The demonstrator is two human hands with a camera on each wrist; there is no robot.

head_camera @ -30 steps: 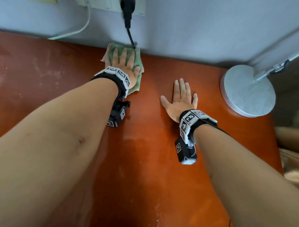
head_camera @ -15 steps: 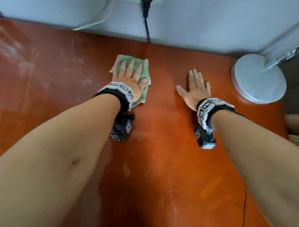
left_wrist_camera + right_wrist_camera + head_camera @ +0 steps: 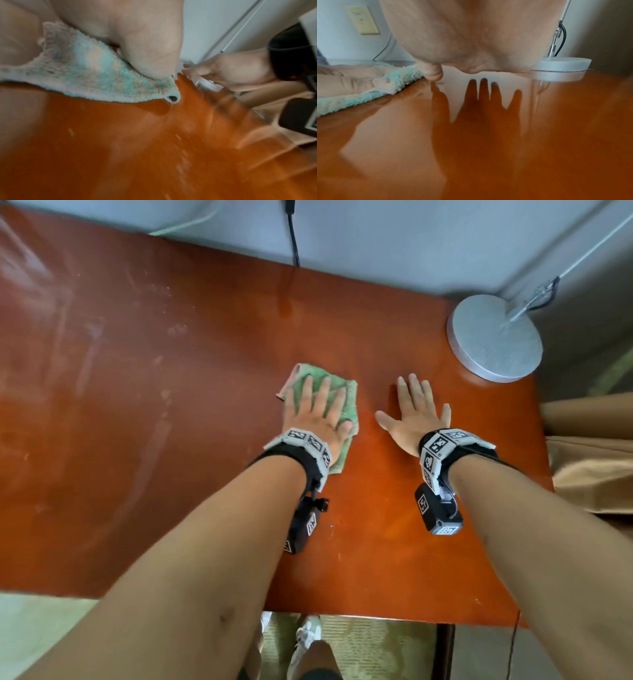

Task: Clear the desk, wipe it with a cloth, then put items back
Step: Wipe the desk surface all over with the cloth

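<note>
A folded green cloth lies on the glossy red-brown desk. My left hand presses flat on it with straight, spread fingers. In the left wrist view the cloth bunches under my palm. My right hand lies flat on the bare desk just right of the cloth, fingers straight, holding nothing. In the right wrist view the cloth sits to the left and the desk mirrors my fingers.
A round grey lamp base with a thin metal stem stands at the desk's back right corner. A black cable and a pale cable hang down the wall behind. Dusty streaks mark the desk's left part. The front edge is near.
My left hand has dragged the cloth from the back wall toward the desk's middle. My right hand slid back with it, staying flat.
</note>
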